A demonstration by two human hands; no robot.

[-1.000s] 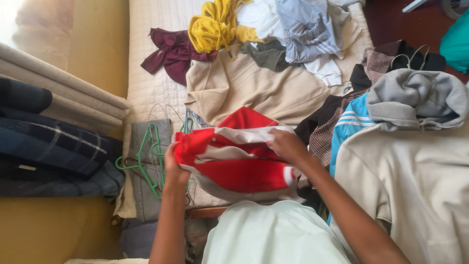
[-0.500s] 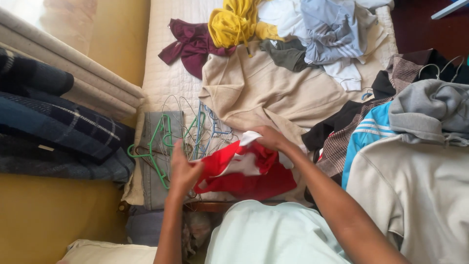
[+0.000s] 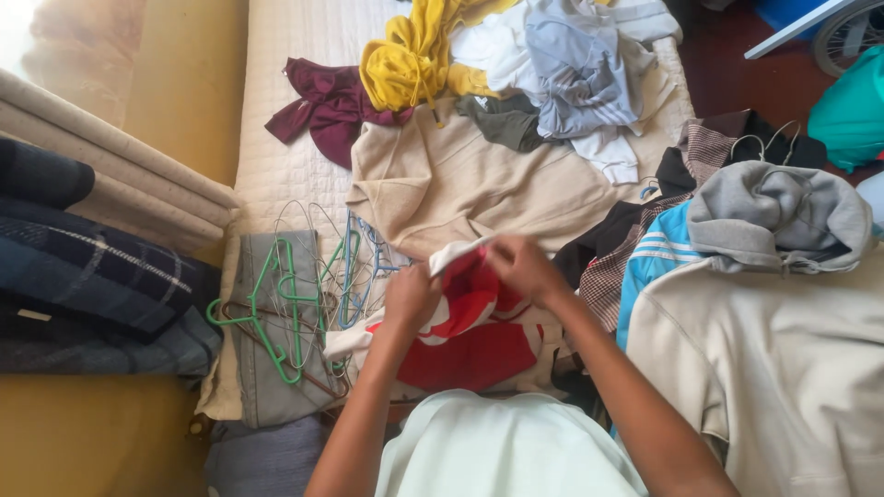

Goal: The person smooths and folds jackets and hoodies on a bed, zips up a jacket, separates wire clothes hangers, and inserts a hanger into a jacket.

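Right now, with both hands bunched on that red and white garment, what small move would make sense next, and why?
Probably draw the left hand and right hand apart to spread the red and white garment; it is crumpled between them above the bed.

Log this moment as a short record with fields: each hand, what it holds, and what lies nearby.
left hand: grips red and white garment
right hand: pinches the same garment's upper edge
hangers: green and wire ones piled left of the hands
beige sweatshirt: spread flat beyond the hands
grey hoodie: at right, on hanging clothes
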